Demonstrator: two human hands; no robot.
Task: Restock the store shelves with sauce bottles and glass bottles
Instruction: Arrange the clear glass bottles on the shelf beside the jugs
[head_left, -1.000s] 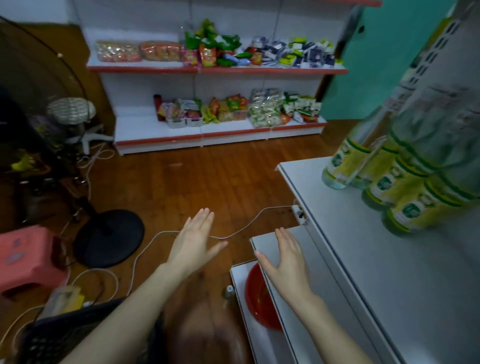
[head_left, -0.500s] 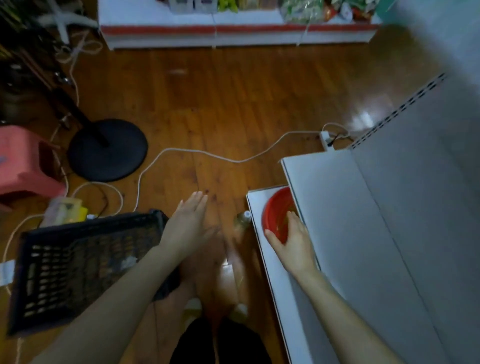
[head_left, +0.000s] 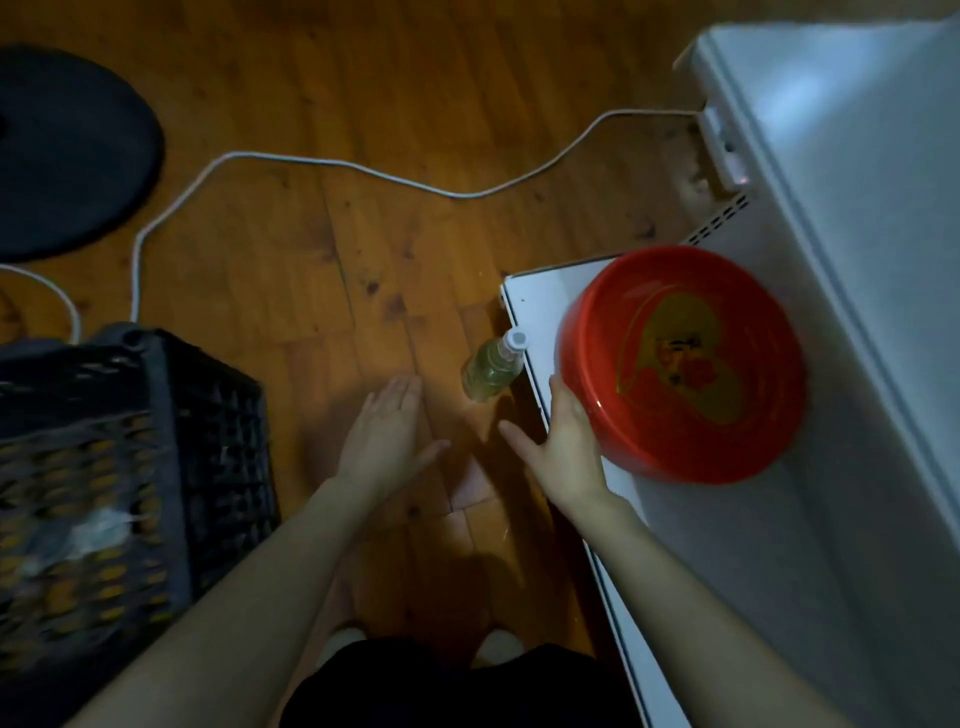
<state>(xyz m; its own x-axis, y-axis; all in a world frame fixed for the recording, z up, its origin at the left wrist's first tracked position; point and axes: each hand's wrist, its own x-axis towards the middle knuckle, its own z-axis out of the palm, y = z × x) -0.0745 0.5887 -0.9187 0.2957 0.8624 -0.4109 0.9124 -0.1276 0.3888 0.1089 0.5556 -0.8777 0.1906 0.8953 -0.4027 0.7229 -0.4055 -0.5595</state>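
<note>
The view has tilted further down since the earlier frame, both hands lower now. Centre frame, a bottle (head_left: 492, 368) stands on the wooden floor (head_left: 322, 244). Left hand (head_left: 387, 441) flat, empty; right hand (head_left: 563, 441) spread beside a red bowl (head_left: 680, 364). Black crate (head_left: 130, 467) at left
</note>
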